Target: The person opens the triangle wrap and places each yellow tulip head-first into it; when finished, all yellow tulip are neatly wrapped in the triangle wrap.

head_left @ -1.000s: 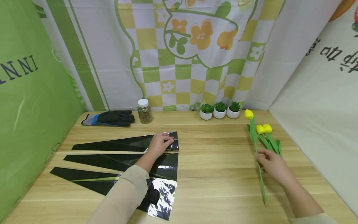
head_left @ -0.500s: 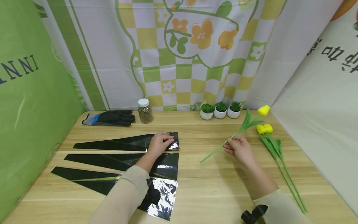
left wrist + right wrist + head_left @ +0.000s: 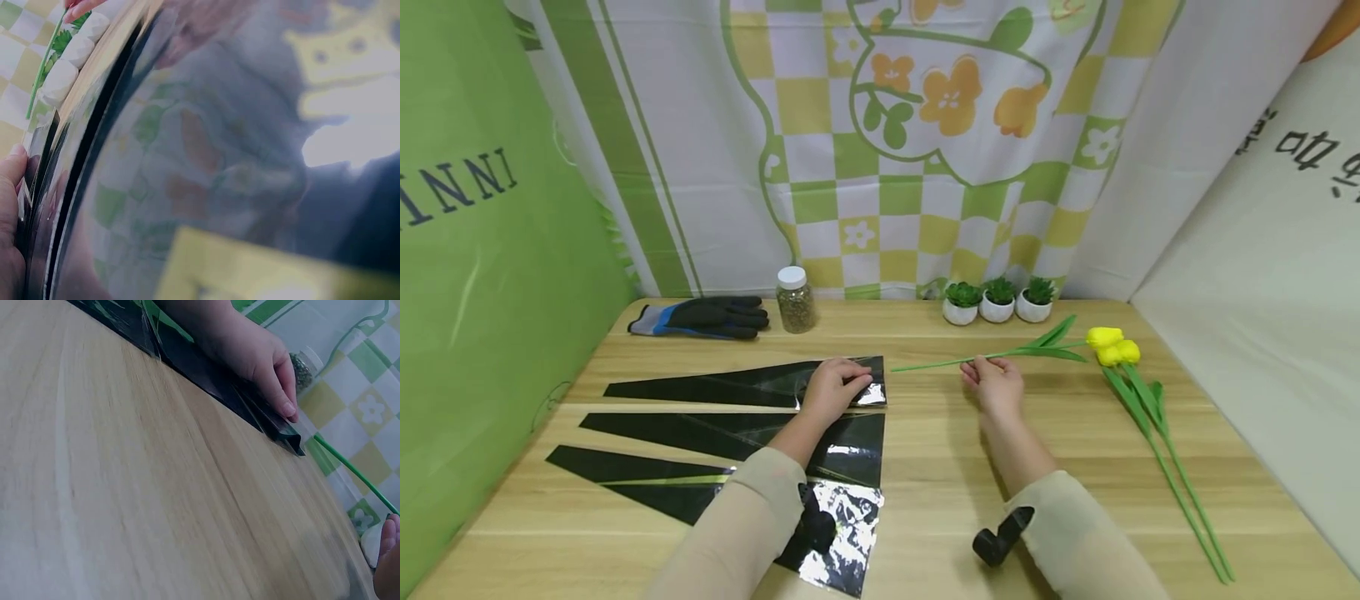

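Note:
My right hand pinches the green stem of a yellow tulip, which lies almost level with its bloom to the right. The stem's bare end points at the mouth of the farthest black plastic flower sleeve, a short gap away. My left hand pinches the wide right end of that sleeve. In the right wrist view the sleeve's mouth is slightly raised beside the left thumb. Much of my right hand is cut off in its own wrist view; the tulip stem shows there.
Two more black sleeves lie nearer, the closest partly under my left forearm. Two tulips lie at the right. Along the back are a work glove, a white-capped jar and three potted succulents.
My right hand has lifted the tulip away from the other two and carried it left, turning its stem level toward the farthest sleeve. The left hand stays at that sleeve's end.

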Motion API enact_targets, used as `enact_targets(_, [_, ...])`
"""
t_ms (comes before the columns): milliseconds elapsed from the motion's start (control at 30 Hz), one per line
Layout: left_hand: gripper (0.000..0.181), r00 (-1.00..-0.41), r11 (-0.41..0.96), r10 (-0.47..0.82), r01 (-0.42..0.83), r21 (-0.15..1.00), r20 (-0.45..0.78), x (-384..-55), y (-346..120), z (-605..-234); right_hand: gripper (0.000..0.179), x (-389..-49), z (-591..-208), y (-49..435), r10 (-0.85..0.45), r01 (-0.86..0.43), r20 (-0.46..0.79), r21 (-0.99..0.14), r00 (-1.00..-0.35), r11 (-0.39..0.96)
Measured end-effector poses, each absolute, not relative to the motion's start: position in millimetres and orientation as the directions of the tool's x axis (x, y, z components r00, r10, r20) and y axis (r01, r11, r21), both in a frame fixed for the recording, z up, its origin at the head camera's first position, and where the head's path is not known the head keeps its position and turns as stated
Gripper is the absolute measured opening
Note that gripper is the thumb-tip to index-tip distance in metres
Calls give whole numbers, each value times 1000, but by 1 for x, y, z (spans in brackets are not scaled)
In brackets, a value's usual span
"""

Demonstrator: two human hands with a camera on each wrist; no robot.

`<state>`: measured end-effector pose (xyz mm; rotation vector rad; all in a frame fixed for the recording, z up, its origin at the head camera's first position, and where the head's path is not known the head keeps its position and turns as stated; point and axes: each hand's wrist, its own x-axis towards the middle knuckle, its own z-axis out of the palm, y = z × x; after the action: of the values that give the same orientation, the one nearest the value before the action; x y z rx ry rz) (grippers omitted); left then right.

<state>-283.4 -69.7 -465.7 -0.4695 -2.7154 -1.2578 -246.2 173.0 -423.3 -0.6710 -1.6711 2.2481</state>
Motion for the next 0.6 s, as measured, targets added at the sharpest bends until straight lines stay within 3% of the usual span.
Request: enact_targets(600, [24, -947, 598, 232, 319, 735, 222, -281, -70, -464, 19, -249, -439, 142, 384, 136, -255, -940, -887, -312])
